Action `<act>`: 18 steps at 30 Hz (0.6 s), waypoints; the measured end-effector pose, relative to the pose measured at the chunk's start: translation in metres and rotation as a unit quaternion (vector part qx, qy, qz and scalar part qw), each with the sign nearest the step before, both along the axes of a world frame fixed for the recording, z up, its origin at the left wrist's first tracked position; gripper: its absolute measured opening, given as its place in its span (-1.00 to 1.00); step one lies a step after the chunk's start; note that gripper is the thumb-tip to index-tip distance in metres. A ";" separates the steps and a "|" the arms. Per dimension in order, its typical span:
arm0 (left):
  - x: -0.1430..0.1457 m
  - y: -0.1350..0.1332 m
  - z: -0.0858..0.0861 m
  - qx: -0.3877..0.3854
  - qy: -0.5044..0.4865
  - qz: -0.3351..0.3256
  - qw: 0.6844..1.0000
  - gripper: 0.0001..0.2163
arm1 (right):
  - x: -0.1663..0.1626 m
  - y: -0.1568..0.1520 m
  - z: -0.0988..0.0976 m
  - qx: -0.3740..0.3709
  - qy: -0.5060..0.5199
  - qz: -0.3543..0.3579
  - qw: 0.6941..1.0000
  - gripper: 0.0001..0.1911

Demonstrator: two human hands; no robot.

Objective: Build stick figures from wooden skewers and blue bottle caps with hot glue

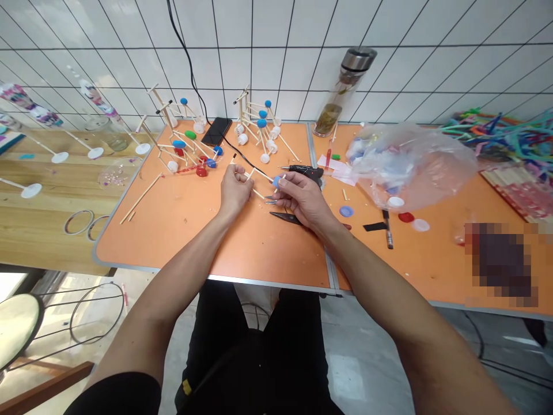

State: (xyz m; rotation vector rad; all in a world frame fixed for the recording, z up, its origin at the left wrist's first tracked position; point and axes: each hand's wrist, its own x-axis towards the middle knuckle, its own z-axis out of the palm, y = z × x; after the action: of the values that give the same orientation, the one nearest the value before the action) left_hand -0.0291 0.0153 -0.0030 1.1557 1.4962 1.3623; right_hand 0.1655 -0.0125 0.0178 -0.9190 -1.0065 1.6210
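My left hand [235,191] is closed on a small frame of thin wooden sticks [258,173] in front of me. In my right hand [301,197] a blue bottle cap [276,182] is pinched between thumb and fingers, right at the end of the stick frame. Whether cap and stick are joined, I cannot tell. Below the right hand lie dark-bladed pliers [285,217], partly covered by it. Just behind that hand is a black glue gun [305,171]. Finished-looking stick models with caps [261,122] stand near the wall.
A phone [216,131] and a black cable lie at the back. To the right are a glass tea bottle [330,115], a plastic bag of caps [415,167], a blue cap [346,211] and a black pen [388,230]. Loose sticks [141,199] lie left.
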 end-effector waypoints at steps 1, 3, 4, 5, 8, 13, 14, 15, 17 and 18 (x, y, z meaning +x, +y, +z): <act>0.000 0.000 -0.002 0.007 0.017 -0.003 1.000 -0.62 | -0.001 -0.001 0.000 0.001 -0.007 0.000 1.000 -0.31; 0.001 0.001 -0.005 0.022 0.038 -0.007 0.999 -0.61 | -0.002 -0.001 -0.001 -0.002 -0.018 0.000 1.000 -0.28; 0.001 0.001 -0.006 0.029 0.044 -0.009 0.999 -0.62 | -0.002 -0.001 -0.002 -0.004 -0.024 0.001 1.000 -0.27; 0.002 0.001 -0.006 0.034 0.046 -0.011 0.998 -0.62 | -0.002 0.000 -0.002 -0.005 -0.030 0.001 1.000 -0.27; 0.004 -0.001 -0.003 0.034 0.029 -0.013 0.999 -0.62 | -0.001 0.001 -0.004 0.004 -0.047 0.000 0.999 -0.27; 0.006 -0.006 0.011 0.002 -0.138 -0.021 0.990 -0.63 | 0.001 0.003 -0.006 0.050 -0.050 -0.011 0.997 -0.36; 0.006 -0.007 0.014 -0.010 -0.180 -0.032 0.983 -0.67 | 0.002 0.003 -0.006 0.054 -0.049 -0.012 0.997 -0.36; 0.006 -0.008 0.017 -0.026 -0.219 -0.047 0.974 -0.72 | 0.003 0.004 -0.006 0.056 -0.048 -0.014 0.997 -0.37; 0.006 -0.010 0.021 -0.059 -0.284 -0.077 0.954 -0.83 | 0.004 0.005 -0.006 0.060 -0.044 -0.020 0.997 -0.36; 0.006 -0.010 0.022 -0.072 -0.309 -0.091 0.944 -0.88 | 0.004 0.005 -0.006 0.061 -0.042 -0.022 0.997 -0.36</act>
State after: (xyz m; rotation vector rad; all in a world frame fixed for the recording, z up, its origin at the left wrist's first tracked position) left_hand -0.0227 0.0049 0.0190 0.6616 0.9871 1.2998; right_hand 0.1693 -0.0071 0.0113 -0.9265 -1.1223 1.4784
